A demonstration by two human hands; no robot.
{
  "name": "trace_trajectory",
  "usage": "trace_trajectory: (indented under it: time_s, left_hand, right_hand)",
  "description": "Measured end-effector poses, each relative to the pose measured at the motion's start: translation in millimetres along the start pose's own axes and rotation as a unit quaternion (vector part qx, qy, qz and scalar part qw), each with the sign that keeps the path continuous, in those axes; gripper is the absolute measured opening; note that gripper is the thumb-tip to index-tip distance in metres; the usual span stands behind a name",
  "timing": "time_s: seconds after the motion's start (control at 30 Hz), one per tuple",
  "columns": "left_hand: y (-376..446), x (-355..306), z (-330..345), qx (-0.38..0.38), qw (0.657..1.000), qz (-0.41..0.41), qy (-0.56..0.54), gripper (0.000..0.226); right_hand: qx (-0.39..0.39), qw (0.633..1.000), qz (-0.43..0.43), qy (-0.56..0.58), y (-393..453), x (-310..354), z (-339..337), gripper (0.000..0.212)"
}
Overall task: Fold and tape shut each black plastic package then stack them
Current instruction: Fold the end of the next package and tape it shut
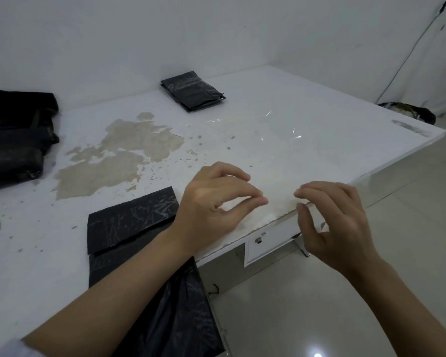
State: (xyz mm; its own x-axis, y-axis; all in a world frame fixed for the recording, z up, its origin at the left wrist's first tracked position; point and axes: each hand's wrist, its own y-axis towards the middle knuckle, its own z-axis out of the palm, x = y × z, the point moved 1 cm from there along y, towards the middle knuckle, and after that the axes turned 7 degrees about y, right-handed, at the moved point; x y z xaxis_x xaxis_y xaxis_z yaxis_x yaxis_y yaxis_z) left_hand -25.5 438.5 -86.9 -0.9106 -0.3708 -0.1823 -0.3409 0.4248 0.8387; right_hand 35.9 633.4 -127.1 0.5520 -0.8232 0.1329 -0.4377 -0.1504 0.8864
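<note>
1. Black plastic package [129, 222], partly folded, lies flat on the white worktop [281, 104] at lower centre-left of the frame; its lower end hangs over the near edge, under the left forearm.
2. Stack of taped packages [192, 90] sits at upper centre, near the wall, well apart from the folded one.
3. Left hand [214, 210] is at centre, just right of the folded package. Grip: thumb and forefinger curled toward each other, tips nearly meeting. Whether they pinch anything cannot be told.
4. Right hand [332, 217] is over the worktop's edge at centre-right. Grip: fingers curled, thumb apart from them; contents cannot be told.
5. Clear film or tape [283, 127] glints on the worktop beyond both hands; its outline is unclear.
6. Dark fabric bundle [16, 135] at left edge. Worn beige patch [121, 155] on the worktop surface, centre-left.
</note>
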Motion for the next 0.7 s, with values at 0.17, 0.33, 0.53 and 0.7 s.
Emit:
trace_trajectory:
  time_s: [0.17, 0.33, 0.53, 0.7]
  left_hand:
    - [0.4, 2.4, 0.2, -0.039, 0.997, 0.052, 0.033, 0.011]
    - [2.0, -1.4, -2.1, -0.056, 0.997, 0.048, 0.031, 0.009]
    - [9.5, -7.1, -18.5, -0.059, 0.998, -0.03, -0.02, 0.038]
    - [29.3, -13.0, -53.8, -0.101, 0.984, -0.12, -0.084, 0.042]
  right_hand:
    - [-0.029, 1.0, 0.01, 0.0, 18.7, 24.3, 10.2, 0.031]
    - [0.005, 1.0, -0.011, 0.013, 52.0, 38.9, 19.6, 0.019]
    - [0.046, 0.993, 0.035, 0.102, 83.6, 35.1, 11.5, 0.014]
    - [0.041, 0.976, 0.122, 0.177, 110.8, 40.2, 12.1, 0.014]
